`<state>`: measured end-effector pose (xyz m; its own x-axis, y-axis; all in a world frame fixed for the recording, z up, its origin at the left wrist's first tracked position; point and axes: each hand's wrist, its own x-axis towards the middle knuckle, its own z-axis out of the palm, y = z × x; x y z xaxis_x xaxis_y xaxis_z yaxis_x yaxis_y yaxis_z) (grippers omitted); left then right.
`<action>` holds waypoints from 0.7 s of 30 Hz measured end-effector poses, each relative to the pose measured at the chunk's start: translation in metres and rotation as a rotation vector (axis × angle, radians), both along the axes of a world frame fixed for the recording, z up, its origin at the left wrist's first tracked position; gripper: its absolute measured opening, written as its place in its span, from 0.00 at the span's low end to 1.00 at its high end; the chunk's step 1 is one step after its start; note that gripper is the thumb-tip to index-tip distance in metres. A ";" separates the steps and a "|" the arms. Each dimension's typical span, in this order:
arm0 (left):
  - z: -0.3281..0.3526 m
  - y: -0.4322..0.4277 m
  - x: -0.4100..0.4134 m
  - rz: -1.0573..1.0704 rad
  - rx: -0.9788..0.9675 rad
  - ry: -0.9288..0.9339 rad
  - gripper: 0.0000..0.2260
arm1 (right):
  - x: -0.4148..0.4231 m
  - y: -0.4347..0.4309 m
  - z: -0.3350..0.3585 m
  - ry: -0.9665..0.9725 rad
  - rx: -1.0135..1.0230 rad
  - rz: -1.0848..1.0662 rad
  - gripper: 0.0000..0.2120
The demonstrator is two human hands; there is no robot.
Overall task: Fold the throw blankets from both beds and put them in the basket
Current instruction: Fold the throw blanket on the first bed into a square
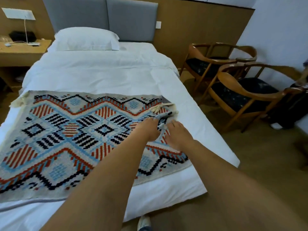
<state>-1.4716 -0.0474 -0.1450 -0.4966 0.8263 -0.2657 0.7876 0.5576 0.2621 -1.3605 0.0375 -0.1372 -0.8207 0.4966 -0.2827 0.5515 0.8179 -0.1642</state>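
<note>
The person's two forearms (103,172) reach out from the bottom of the view over the foot of the bed (100,72). The patterned throw blanket (66,130) lies spread flat across the white bedding there. Its right end is rumpled, with one corner turned over so that a tassel (157,109) and a strip of the underside show.

The left hand (147,130) and right hand (179,135) sit close together at that end. Their fingers are curled into a raised bunch of fabric between them and seem to pinch it, though the fingertips are partly buried in the cloth. No basket is in view.

The main risk is a crooked fold. Both hands grip one bunch in the middle of the edge and neither holds a corner, so a lift from here would probably drag the cloth into a twisted ridge and leave the edges unmatched. The pull could also catch the loose bedding beneath and wrinkle it. The far left end runs out of view, so it may slip off that side unnoticed. The turned-over corner could get trapped inside the fold.
</note>
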 end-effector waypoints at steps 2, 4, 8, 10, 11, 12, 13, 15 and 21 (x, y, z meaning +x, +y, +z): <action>0.001 0.033 -0.014 0.004 0.011 0.005 0.25 | -0.011 0.041 0.005 0.017 0.017 -0.008 0.28; 0.000 0.058 -0.026 0.017 -0.009 0.005 0.24 | -0.022 0.076 0.006 0.036 -0.006 -0.014 0.28; -0.010 0.104 -0.053 0.059 -0.085 0.027 0.26 | -0.047 0.135 -0.006 0.026 -0.045 0.020 0.27; -0.017 0.128 -0.067 0.097 -0.097 0.024 0.25 | -0.064 0.166 -0.015 0.007 -0.070 0.043 0.27; -0.023 0.140 -0.073 0.116 -0.110 0.030 0.25 | -0.072 0.182 -0.020 -0.003 -0.080 0.066 0.27; -0.028 0.152 -0.078 0.135 -0.132 0.040 0.25 | -0.081 0.197 -0.025 -0.009 -0.092 0.092 0.26; -0.032 0.165 -0.085 0.160 -0.157 0.046 0.26 | -0.090 0.213 -0.031 -0.012 -0.106 0.116 0.24; -0.040 0.191 -0.099 0.222 -0.205 0.028 0.27 | -0.110 0.246 -0.040 -0.014 -0.138 0.160 0.21; -0.059 0.264 -0.146 0.322 -0.215 -0.065 0.26 | -0.174 0.335 -0.079 -0.013 -0.182 0.249 0.24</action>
<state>-1.6172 0.2171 -0.2044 -0.6981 0.5528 -0.4550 0.5490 0.8213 0.1556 -1.5342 0.3722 -0.2167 -0.9066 0.2208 -0.3596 0.3405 0.8861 -0.3144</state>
